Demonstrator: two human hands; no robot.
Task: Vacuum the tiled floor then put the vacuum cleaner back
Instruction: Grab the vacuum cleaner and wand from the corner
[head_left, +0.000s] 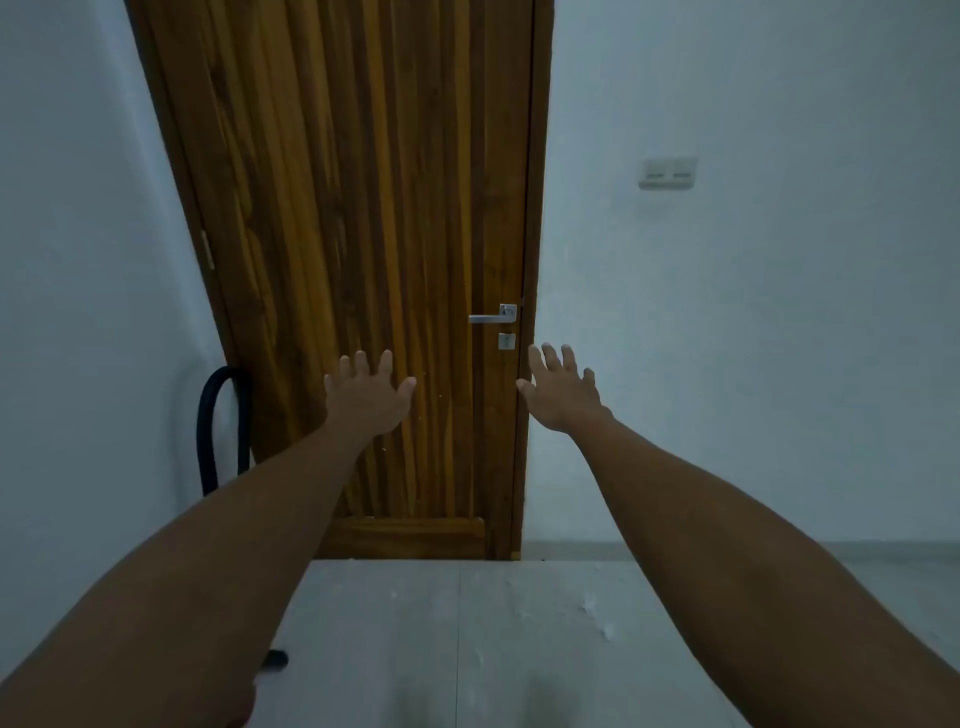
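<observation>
Dim, cool light over the room. A closed wooden door (374, 249) with streaky vertical grain fills the middle, its silver lever handle (491, 315) on the right above a small lock plate (506, 341). Plain white walls (753, 338) flank it. A double light switch (667, 173) sits right of the frame. Below, pale floor tiles (395, 639) with white flecks.

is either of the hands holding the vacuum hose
No, the left hand and right hand are spread open and empty; the black hose stands apart by the wall.
</observation>
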